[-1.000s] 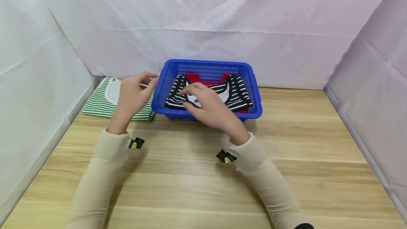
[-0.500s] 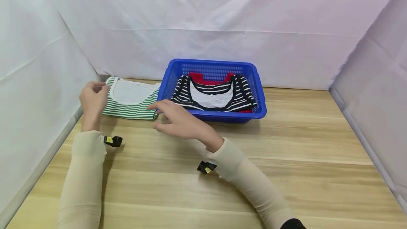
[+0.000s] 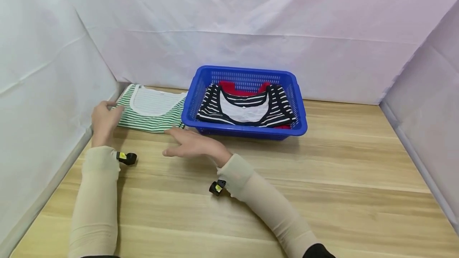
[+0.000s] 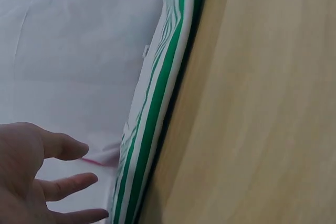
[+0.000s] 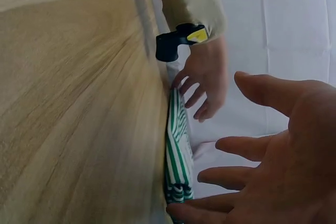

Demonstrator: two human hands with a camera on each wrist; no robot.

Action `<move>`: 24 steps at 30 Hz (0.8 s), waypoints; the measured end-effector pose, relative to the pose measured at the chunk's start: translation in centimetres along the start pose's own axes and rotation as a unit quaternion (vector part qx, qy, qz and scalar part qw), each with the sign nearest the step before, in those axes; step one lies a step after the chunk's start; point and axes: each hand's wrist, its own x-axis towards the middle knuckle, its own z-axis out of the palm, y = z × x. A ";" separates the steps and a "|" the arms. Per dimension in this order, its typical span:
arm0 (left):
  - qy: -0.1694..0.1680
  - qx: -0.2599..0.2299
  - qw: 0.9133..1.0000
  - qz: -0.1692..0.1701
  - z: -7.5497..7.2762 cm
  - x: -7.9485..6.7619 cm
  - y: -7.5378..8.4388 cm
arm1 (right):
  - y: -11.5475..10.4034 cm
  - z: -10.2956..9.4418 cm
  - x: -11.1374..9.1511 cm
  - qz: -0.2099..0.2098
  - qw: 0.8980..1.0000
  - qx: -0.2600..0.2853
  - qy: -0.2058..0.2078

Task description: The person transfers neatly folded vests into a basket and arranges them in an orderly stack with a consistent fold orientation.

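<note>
A folded green-and-white striped top (image 3: pixel 152 122) with a white scoop neck lies on the table, left of the blue basket. My left hand (image 3: pixel 104 120) is at its left edge, fingers apart and slightly bent. In the left wrist view, the fingertips of that hand (image 4: pixel 37 179) hover beside the top's striped edge (image 4: pixel 149 124). My right hand (image 3: pixel 195 143) is in front of the top's right corner, its fingers spread and holding nothing. The right wrist view shows that palm (image 5: pixel 283 166) facing the top's layered fold (image 5: pixel 178 166), with the left hand beyond.
The blue plastic basket (image 3: pixel 251 131) stands at the back middle, right beside the striped top. Inside lie a folded black-and-white striped top (image 3: pixel 247 112) and a red garment (image 3: pixel 229 87) under it. White cloth walls (image 3: pixel 251 11) enclose the wooden table (image 3: pixel 322 194).
Both hands have moved left, away from the basket, to either side of the green-striped top. The left hand has come down at its left edge, the right lower in front of it.
</note>
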 end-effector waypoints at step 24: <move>0.032 -0.053 0.995 -0.076 0.0 0.2 -1.2 | 0.4 1.0 1.2 0.041 0.998 -0.036 0.025</move>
